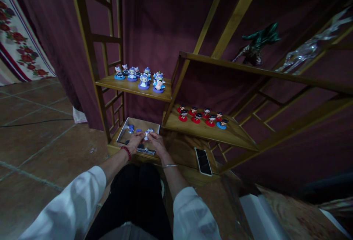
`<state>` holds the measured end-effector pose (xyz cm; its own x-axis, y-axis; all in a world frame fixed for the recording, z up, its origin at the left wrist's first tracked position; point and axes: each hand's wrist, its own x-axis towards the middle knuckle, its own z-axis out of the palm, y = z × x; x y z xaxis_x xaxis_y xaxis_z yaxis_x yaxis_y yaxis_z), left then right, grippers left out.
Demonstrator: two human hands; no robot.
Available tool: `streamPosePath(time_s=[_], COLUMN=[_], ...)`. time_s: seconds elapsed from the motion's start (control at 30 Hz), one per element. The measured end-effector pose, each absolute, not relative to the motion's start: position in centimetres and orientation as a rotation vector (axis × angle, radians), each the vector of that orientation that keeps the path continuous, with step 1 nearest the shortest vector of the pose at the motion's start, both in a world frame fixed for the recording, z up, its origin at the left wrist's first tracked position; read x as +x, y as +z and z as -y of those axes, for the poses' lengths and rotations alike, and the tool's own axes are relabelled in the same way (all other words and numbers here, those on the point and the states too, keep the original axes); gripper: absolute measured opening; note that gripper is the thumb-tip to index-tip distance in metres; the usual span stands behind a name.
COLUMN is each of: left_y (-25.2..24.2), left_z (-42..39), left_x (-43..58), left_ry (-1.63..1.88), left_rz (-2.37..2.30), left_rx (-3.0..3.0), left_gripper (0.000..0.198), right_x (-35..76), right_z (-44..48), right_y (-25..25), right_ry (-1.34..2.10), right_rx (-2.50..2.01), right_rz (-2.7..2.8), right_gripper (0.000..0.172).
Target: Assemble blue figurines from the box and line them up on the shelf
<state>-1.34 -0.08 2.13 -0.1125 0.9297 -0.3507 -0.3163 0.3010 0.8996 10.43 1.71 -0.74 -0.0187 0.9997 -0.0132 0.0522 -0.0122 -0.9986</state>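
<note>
Over a shallow white-edged cardboard box (146,121), both my hands meet at a small white-and-purple figurine (149,132). My left hand (135,142), with a red bead bracelet at the wrist, pinches the figurine's left side. From the right, the closed fingers of my right hand (157,143) grip it too; they partly cover it. Inside the box lie another purple-and-white figurine (130,128), a purple disc (138,131) and some dark round pieces (141,146), partly hidden by my hands.
Several purple-and-blue figurines (143,81) stand on the upper left shelf (129,86). Lower right, a shelf (237,132) bears several red-based figurines (196,118) and a blue-based one (222,124). A phone (203,161) lies right of the box. Higher up stands a green-caped statue (259,43).
</note>
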Motion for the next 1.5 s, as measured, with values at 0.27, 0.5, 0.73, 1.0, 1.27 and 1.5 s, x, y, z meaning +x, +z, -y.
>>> streamPosePath(time_s=[0.27, 0.5, 0.73, 1.0, 1.27, 1.5], left_y=[2.3, 2.2, 2.4, 3.0, 3.4, 3.2], left_z=[0.3, 0.3, 0.2, 0.4, 0.4, 0.3], left_x=[-1.4, -1.2, -1.2, -1.1, -0.8, -0.8], left_ry=[1.212, 1.232, 1.228, 1.264, 1.347, 1.39], left_rz=[-1.184, -1.138, -1.182, -1.203, -1.232, -1.249], left_rx=[0.613, 0.63, 0.602, 0.633, 0.639, 0.669], left_gripper=[0.008, 0.008, 0.01, 0.006, 0.011, 0.011], right_x=[10.5, 10.6, 10.5, 10.4, 10.5, 10.1], right_z=[-1.4, -1.0, -0.9, -0.7, -0.7, -0.6], right_y=[0.0, 0.9, 1.3, 1.4, 1.1, 1.0], right_ry=[1.286, 1.309, 1.315, 1.328, 1.347, 1.338], right_rx=[-1.243, -1.207, -1.203, -1.201, -1.164, -1.154], right_rz=[1.123, 1.101, 1.042, 1.001, 0.953, 0.951], right_gripper=[0.042, 0.04, 0.038, 0.036, 0.034, 0.034])
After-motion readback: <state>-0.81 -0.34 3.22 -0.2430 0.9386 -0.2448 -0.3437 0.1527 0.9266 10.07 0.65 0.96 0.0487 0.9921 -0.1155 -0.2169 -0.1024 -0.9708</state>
